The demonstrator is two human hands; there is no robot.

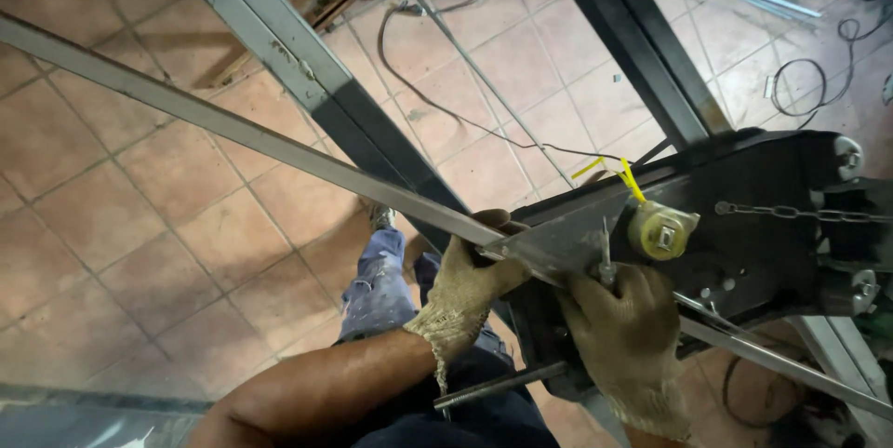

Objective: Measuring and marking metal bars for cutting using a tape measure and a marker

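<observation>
Both gloved hands are clamped down right now. Left hand [465,285] is wrapped around the long steel bar [233,127] just where it meets the black machine body [753,215], and right hand [625,336] is closed over the same bar a bit further along, up against the machine's face, with a thin metal pin [605,257] sticking up just above its fingers.

Biggest to smallest: terracotta tile floor [139,253] everywhere, grey steel frame beams [307,76] crossing over it, then that long bar running diagonally from upper left down past the machine to lower right. On the machine there's a chain [800,214] and a round brass-coloured lock cylinder [659,230] with a yellow tie [621,174] above it. Loose cables [437,85] lie on the tiles.

Looks to me like the bar is being lined up or fed through the machine. Next bit probably needs a steady grip so it doesn't twist off line.
</observation>
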